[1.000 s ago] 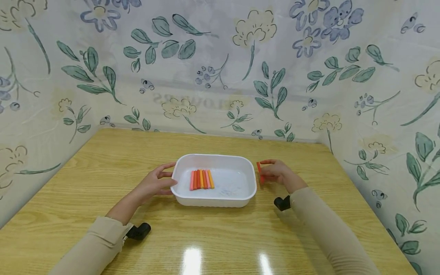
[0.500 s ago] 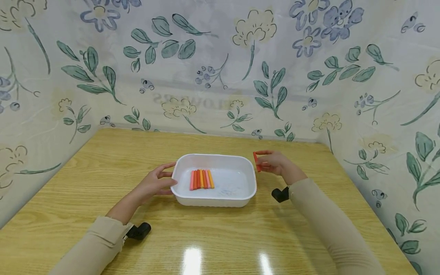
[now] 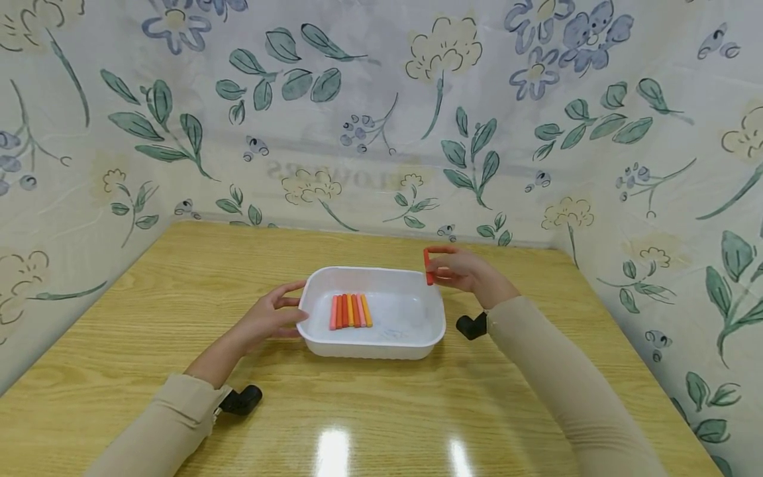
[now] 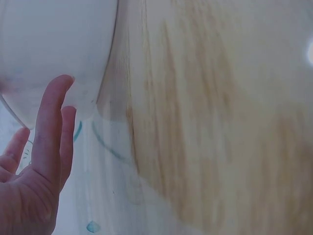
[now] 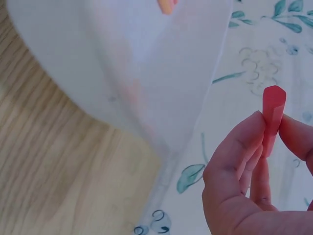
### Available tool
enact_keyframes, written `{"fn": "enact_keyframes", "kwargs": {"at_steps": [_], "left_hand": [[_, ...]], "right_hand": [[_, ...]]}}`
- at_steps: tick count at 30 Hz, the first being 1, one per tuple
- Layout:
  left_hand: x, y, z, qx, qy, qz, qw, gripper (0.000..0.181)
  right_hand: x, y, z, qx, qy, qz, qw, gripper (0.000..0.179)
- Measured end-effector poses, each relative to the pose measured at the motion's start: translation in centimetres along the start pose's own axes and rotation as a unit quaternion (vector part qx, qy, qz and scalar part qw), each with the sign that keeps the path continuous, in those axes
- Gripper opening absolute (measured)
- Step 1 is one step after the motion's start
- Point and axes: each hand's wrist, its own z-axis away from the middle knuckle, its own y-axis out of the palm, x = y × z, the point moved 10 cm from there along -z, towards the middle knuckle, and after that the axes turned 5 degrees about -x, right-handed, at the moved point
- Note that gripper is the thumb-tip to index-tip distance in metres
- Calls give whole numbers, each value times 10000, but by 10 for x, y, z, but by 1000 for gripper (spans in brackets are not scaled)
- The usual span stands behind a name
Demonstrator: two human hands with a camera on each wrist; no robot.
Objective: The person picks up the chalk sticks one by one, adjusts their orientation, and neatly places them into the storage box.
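Note:
A white plastic tray (image 3: 393,353) stands on the wooden table, with a row of several pink, red and orange crayons (image 3: 350,311) lying side by side in its left half. At the tray's left end, my left hand (image 3: 271,313) touches the rim with its fingers spread and fairly straight; the left wrist view shows extended fingers (image 4: 46,127) against the tray. My right hand (image 3: 467,270) pinches a red, faceted crayon (image 5: 274,110) between thumb and fingers. In the head view this red crayon (image 3: 427,266) is held nearly upright over the tray's far right corner.
The light wooden table (image 3: 334,411) reaches around the tray on all sides. A floral cloth (image 3: 369,119) rises behind the table and along both sides. Black wrist cameras (image 3: 241,401) sit at both sleeves.
My right hand has moved left and away from me, carrying the red crayon from beside the tray's right end to over its far right corner. The left hand and tray have stayed put.

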Motion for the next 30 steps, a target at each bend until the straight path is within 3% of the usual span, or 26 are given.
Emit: {"fn": "enact_keyframes", "kwargs": {"at_steps": [13,20,30], "left_hand": [[0,0,0,21,72,118,9999,73],[1,0,0,17,78,150,9999,73],[-1,1,0,45,114,157,9998,72]], "right_hand": [[7,37,-4,431,68,-494,9978,50],[-4,55,-7,446,472,-721,9953,46],[-24,75,-12,668,1012,-567,9910,38]]}}
